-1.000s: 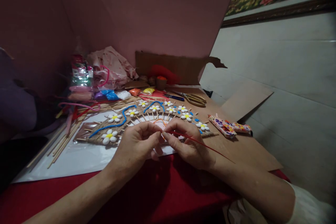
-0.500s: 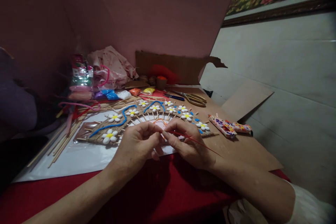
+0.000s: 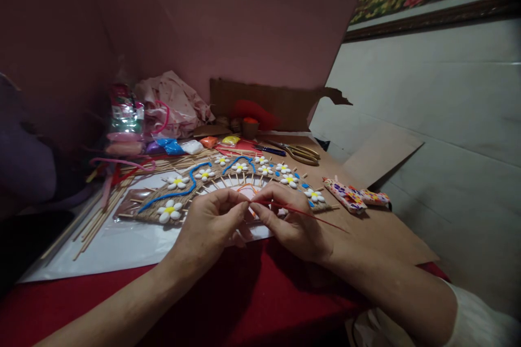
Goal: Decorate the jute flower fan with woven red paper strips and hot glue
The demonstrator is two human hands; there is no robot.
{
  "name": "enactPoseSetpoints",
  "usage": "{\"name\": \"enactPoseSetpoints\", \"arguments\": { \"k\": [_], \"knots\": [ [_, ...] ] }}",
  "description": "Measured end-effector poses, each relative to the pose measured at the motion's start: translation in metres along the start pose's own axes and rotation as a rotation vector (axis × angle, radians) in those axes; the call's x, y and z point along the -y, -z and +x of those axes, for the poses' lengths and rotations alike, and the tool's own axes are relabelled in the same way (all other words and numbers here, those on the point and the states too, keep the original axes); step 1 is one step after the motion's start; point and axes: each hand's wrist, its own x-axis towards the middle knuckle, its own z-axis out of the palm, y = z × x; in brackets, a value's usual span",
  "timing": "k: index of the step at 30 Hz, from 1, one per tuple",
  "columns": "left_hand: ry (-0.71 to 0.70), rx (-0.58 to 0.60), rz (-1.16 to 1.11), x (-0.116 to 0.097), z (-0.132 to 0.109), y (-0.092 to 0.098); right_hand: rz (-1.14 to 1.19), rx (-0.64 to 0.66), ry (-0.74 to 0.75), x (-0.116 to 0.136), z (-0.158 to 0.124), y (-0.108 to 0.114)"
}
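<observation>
My left hand [image 3: 214, 222] and my right hand [image 3: 293, 222] meet fingertip to fingertip in front of the craft. Between thumb and forefinger, each hand pinches a thin red cord [image 3: 311, 216], whose loose end trails to the right over my right wrist. Just behind the hands lies a half-ring woven of brown twine over wooden sticks [image 3: 157, 203]. On it sit white clay flowers with yellow centres [image 3: 170, 210], wavy blue clay strips [image 3: 173, 193] and blue dots. An orange strand [image 3: 247, 186] shows inside its inner curve, partly hidden by my fingers.
Loose wooden sticks [image 3: 91, 222] lie on a white sheet [image 3: 134, 257] at left. Bags of coloured clay [image 3: 171, 146] line the back. Scissors [image 3: 303, 154] and a blue-handled tool [image 3: 269, 149] rest on brown cardboard [image 3: 391, 233], with a floral-patterned bundle [image 3: 345, 195] at right.
Both hands keep their pinch and shift very slightly. The trailing end of the red cord has lifted a little and swung to the right.
</observation>
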Motion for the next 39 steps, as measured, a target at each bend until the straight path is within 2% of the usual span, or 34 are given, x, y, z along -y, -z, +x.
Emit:
{"name": "enactPoseSetpoints", "arguments": {
  "k": [10,19,31,39],
  "knots": [
    [-0.041,0.016,0.039,0.0011,-0.0015,0.0005,-0.043,0.004,0.063,-0.0012,-0.0002,-0.0016],
    [-0.007,-0.011,0.052,0.0045,0.0003,0.0007,-0.072,-0.014,0.088,-0.0013,0.0004,-0.0011],
    [-0.035,0.043,0.03,0.0053,0.0002,0.0014,-0.089,-0.018,0.104,-0.0025,-0.0003,-0.0014],
    [-0.075,-0.024,0.151,0.0064,-0.0009,-0.0001,-0.085,-0.011,0.202,-0.0038,-0.0032,-0.004]
  ]
}}
